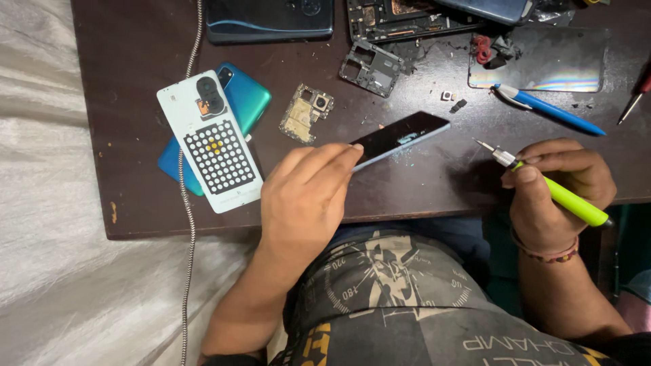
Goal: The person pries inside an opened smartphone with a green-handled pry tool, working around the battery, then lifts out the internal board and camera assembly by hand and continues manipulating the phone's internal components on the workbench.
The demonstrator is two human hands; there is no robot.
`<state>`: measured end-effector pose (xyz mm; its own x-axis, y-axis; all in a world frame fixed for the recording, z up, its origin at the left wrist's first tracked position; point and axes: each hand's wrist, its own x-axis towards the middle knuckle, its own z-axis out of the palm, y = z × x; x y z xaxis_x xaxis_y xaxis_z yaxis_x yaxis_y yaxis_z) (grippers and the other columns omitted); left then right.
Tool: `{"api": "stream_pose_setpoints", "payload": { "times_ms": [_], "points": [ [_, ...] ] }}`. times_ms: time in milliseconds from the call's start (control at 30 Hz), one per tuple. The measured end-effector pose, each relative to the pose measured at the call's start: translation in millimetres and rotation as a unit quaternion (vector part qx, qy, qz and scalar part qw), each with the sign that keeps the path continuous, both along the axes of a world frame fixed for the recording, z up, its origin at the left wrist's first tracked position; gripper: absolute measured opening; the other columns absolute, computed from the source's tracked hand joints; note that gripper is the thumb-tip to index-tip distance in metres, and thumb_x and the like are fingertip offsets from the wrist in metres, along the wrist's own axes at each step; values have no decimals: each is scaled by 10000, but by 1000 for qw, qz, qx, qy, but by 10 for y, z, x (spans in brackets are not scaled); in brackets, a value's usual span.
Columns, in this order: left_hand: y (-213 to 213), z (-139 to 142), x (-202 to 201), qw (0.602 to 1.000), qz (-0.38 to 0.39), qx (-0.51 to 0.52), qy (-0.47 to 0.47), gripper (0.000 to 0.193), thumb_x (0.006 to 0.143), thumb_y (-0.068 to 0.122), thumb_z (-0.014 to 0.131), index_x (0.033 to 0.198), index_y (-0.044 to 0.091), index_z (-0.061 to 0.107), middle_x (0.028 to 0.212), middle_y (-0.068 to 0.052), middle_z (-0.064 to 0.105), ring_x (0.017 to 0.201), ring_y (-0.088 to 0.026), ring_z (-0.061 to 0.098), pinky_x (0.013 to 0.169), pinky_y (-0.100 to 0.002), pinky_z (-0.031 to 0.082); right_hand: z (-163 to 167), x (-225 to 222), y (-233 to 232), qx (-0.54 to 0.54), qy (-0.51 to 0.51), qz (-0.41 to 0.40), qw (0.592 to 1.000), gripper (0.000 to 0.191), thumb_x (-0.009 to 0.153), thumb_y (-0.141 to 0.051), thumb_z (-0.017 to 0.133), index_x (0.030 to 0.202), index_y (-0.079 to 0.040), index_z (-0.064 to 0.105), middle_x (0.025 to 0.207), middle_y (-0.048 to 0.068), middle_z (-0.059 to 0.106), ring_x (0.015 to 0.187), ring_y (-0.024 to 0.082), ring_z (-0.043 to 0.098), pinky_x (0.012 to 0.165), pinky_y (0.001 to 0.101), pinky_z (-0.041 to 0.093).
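Left hand (305, 196) grip: closed on dark phone (400, 139), tilted edge-up above brown surface (135, 196). Right hand (556, 193) grip: closed around green-handled screwdriver (549, 186), tip just beside phone. Risk: slip of tip scratching glass; loose screws beside circuit board (306, 112) lost off edge.
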<state>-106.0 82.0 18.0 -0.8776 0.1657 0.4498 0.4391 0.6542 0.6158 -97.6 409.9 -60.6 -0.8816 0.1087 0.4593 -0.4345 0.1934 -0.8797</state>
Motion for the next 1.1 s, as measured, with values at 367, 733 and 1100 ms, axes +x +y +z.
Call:
{"api": "stream_pose_setpoints", "payload": {
  "times_ms": [367,733,1100],
  "points": [
    [-25,-82,60,924,31,282,-256,259,920,136,781,1154,41,728,928,-45,783,813,-68,686,741,-233,562,42,6,-131,-72,-14,33,997,245,1106,-177,642,1196,-2,496,1001,181,694,688,176,678,655,263,595],
    [-28,-193,65,888,-8,286,-359,316,916,151,767,1216,54,737,925,-64,813,807,-63,678,705,-239,570,62,52,-180,83,-51,146,984,204,1112,-114,557,1262,11,498,1130,262,707,816,205,732,737,280,604],
    [-232,-112,173,983,-109,105,108,321,982,69,818,1261,74,660,1245,-62,729,1069,-229,752,851,-316,612,131,101,-467,103,-25,72,992,323,1113,-55,607,1321,-29,362,1395,294,555,1197,313,613,1089,374,507]
  ]
}}
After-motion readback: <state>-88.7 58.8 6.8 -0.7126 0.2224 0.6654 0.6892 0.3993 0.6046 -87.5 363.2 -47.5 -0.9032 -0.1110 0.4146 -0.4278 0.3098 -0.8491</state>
